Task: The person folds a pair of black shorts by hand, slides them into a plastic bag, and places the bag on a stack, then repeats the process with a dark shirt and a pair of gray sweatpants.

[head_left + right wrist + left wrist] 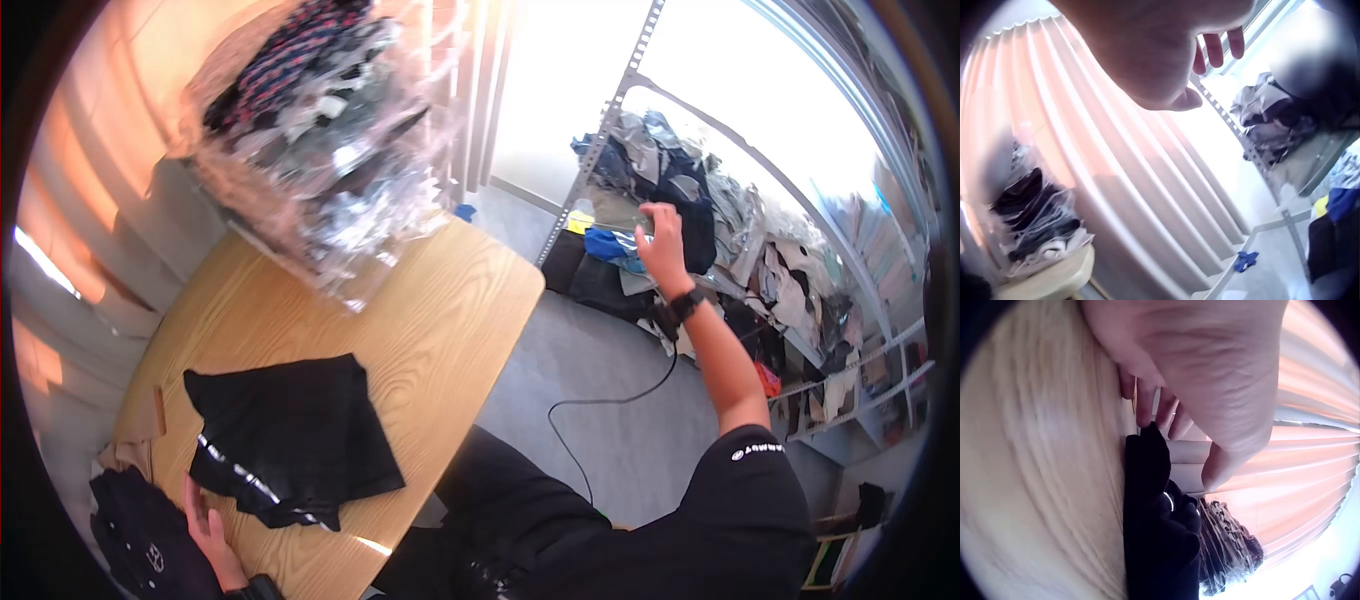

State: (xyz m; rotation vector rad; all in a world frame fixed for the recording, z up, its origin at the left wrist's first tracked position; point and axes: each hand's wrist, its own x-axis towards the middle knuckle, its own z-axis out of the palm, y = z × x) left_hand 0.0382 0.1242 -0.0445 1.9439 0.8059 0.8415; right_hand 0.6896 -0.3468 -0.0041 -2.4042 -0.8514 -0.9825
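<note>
A folded black garment (300, 430) with a broken white stripe lies on the wooden table (450, 290). My left hand (212, 535) is at its near left edge, fingers extended and nothing gripped. In the left wrist view, the fingertips of the left hand (1210, 381) reach the edge of the black cloth (1160, 550), low over the tabletop. My right hand (664, 248) is raised away from the table, in front of the shelf, with fingers loosely bent. Nothing shows between the fingers of the right hand (1154, 56) in the right wrist view.
Clear-bagged clothes (330, 160) are stacked at the table's far end, by a curtain (1141, 169). Another dark garment (150, 540) lies at the left edge. A metal shelf (600, 150) holds heaped clothes (690, 190). A black cable (610, 402) hangs from the right wrist.
</note>
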